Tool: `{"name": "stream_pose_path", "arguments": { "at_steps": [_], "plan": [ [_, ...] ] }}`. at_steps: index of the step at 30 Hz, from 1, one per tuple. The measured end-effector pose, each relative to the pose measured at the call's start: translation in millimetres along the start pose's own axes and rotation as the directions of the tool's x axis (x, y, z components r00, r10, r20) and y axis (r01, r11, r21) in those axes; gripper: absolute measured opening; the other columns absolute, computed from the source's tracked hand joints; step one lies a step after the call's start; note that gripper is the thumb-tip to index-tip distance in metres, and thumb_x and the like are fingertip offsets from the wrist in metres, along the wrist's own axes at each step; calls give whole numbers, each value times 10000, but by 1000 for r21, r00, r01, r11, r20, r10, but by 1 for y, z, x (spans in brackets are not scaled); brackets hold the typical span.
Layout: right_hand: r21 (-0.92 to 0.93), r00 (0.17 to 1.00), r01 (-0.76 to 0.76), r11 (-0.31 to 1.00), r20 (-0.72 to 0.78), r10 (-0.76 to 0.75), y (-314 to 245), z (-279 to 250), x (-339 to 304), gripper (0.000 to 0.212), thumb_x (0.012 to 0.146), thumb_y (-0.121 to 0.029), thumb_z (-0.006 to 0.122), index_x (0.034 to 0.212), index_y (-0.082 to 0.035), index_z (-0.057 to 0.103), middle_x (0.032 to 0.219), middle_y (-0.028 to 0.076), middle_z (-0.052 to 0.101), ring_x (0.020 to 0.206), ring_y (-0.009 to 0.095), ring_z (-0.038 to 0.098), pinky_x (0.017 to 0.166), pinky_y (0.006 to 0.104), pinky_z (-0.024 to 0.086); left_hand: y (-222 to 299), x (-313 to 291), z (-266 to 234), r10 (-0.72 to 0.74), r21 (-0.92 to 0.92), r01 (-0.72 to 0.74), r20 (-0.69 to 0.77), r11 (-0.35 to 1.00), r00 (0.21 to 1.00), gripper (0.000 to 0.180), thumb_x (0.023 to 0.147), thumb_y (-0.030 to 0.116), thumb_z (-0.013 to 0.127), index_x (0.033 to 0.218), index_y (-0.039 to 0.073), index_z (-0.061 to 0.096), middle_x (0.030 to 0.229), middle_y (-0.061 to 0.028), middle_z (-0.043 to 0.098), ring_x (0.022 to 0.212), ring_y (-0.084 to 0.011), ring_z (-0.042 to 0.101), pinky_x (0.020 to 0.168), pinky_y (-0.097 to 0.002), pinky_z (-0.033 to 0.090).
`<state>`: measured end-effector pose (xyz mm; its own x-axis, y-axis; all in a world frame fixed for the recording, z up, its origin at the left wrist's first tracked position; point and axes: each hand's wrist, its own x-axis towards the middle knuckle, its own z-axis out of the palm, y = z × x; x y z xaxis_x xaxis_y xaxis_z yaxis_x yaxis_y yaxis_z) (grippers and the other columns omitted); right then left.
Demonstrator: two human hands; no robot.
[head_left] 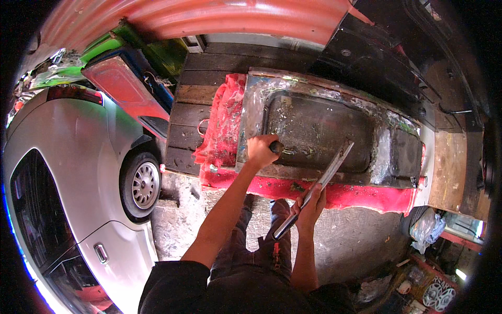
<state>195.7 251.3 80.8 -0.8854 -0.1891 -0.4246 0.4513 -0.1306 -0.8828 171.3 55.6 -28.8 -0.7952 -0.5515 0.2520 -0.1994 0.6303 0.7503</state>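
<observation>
A worn metal vehicle panel point(321, 131), with a recessed middle and patches of old paint and filler, lies on a red cloth point(222, 131). Over its near left part, my left hand point(261, 150) is closed around a dark, round-ended handle point(276, 147); the rest of that tool is hidden. My right hand point(312, 205) grips a long, shiny metal bar point(330, 171) near the panel's front edge. The bar slants up and to the right, its flat, brownish far end over the recess. I cannot tell whether that end touches the panel.
Dark wooden planks point(192, 99) form the bench top. A silver car point(83, 157) stands close on the left, a red panel point(123, 86) leaning behind it. Large black panels point(387, 57) rise at the back right. Plastic bags point(426, 227) and wheel covers point(438, 295) lie lower right.
</observation>
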Motion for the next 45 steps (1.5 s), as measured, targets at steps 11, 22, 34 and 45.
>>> {"name": "stream_pose_path", "arguments": {
  "at_steps": [11,22,34,45],
  "plan": [
    [-75,990,79,994,121,-69,-19,-14,12,311,1013,-437,419,976,-129,436,583,-1,398,378,79,366,323,230,293,-4,1,-1,21,110,-34,113,993,993,216,594,239,718,791,157,688,757,-79,683,700,-302,662,623,-436,515],
    [-466,977,189,865,174,-120,112,-4,41,366,982,-429,492,1110,-91,435,667,36,463,445,137,467,351,277,379,0,7,3,32,158,-43,75,986,997,259,591,288,763,808,153,720,744,-82,693,701,-298,673,639,-407,530],
    [-304,962,272,913,112,-250,104,-14,47,357,984,-465,462,1014,-110,439,551,37,417,374,130,429,324,284,355,1,8,0,46,84,-52,76,995,996,243,586,279,784,770,145,698,736,-87,684,687,-300,664,631,-407,524],
    [200,971,218,955,-144,-191,6,20,22,288,991,-430,476,1000,-144,442,530,17,396,353,114,368,315,275,334,-9,2,-7,-9,76,5,57,997,998,287,571,245,721,847,169,718,789,-81,698,703,-312,659,633,-425,526]
  ]
}}
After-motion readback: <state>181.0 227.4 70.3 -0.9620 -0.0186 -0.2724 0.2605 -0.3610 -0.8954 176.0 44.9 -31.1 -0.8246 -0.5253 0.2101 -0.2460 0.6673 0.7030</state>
